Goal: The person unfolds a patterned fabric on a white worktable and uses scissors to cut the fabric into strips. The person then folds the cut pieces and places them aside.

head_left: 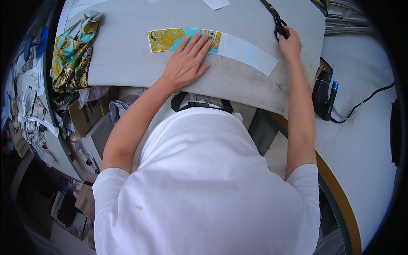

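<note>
Left hand: (189, 57) laid palm-down with the fingers stretched out, nothing gripped; fingertips rested on the patterned fabric strip.
Patterned fabric strip: (168, 39) turquoise and gold scrollwork, pale-edged, set flat on the grey tabletop (127, 63), pretty much straight ahead of the body.
Pale strip: (246, 53) whitish with a bluish tint, lined up at the patterned one's right end; whether they're joined or overlapped can't be told.
Right hand: (292, 43) curled around the handle end of the black scissors (278, 25), so those are definitely being held; blades pointed away, tips cut off by the frame.
Scissors marking: a goldish spot is seen near the pivot, way too small to be read.
Bunched patterned fabric: (74, 53) heaped at the tabletop's left end, similar colours plus some green and black.
White scrap: (216, 3) left by the far edge.
Dark device: (324, 89) propped off to the right, with a black cable (361, 102) trailed beside it.
</note>
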### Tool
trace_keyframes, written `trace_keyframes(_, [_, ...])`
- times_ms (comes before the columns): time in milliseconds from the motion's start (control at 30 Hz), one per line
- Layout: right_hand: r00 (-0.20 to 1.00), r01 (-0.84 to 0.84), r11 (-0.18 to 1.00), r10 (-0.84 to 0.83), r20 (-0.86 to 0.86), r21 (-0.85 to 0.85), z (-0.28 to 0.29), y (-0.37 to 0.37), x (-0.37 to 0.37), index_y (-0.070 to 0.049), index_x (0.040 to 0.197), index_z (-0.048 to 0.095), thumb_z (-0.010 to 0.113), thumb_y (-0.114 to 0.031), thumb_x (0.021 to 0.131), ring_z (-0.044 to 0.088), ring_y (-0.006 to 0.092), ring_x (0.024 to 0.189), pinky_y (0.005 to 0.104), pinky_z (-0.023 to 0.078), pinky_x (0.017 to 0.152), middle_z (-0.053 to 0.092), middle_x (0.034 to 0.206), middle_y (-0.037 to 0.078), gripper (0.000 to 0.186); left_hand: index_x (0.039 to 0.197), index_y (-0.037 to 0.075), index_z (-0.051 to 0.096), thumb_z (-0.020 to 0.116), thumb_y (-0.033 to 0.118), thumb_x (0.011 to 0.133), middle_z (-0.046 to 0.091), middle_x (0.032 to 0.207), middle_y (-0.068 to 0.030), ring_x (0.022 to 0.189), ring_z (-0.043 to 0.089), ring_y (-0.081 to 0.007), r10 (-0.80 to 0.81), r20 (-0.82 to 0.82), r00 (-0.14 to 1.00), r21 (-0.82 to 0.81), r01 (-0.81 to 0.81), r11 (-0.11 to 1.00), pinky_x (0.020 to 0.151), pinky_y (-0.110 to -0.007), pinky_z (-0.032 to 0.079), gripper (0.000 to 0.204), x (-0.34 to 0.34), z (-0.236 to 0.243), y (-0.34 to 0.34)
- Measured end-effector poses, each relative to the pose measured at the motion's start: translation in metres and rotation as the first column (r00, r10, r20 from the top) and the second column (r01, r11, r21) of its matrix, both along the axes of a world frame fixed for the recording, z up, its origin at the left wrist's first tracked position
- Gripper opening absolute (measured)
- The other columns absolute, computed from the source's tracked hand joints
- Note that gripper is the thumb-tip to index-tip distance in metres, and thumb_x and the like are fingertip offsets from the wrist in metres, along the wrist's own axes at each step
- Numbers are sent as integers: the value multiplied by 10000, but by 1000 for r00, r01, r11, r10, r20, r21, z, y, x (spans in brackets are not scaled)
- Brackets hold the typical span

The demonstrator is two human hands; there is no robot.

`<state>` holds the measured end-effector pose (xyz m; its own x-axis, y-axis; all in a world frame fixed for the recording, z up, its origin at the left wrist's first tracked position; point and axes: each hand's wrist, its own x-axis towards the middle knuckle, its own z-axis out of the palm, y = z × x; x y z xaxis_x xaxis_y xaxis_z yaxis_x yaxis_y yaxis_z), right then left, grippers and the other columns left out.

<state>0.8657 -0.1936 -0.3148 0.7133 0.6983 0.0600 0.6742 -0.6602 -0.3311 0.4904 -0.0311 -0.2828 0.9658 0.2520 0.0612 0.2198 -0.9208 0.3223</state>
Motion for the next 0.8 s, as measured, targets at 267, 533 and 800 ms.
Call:
trace_keyframes(267, [951, -239, 970, 223, -214, -53, 25, -5, 22, -18, 1229, 627, 672, -228, 855, 675, 267, 880, 361, 514, 811, 699, 949, 126, 432, 1512, 56, 343, 507, 501, 950, 299, 1595, -115, 1488, 237, -281, -35, -14, 999, 47, 36, 998, 1226, -469, 130, 735, 10, -19, -2])
trace_keyframes(533, [475, 388, 898, -1, -880, 208, 89, -66, -182, -31, 957, 648, 679, -213, 928, 539, 80, 584, 244, 393, 544, 566, 693, -19, 187, 1508, 59, 349, 504, 506, 948, 305, 1591, -119, 1489, 233, -284, -44, 73, 996, 19, 43, 999, 1227, -472, 130, 733, 0, -19, 3])
trace_keyframes(800, [293, 337, 941, -140, -946, -35, 95, -90, -377, -21, 781, 582, 644, -249, 959, 532, 96, 479, 250, 418, 476, 570, 594, 23, 295, 1485, 33, 371, 491, 502, 957, 325, 1576, -128, 1476, 254, -294, -67, 120, 991, 14, 66, 998, 1221, -472, 137, 717, -42, -33, 38])
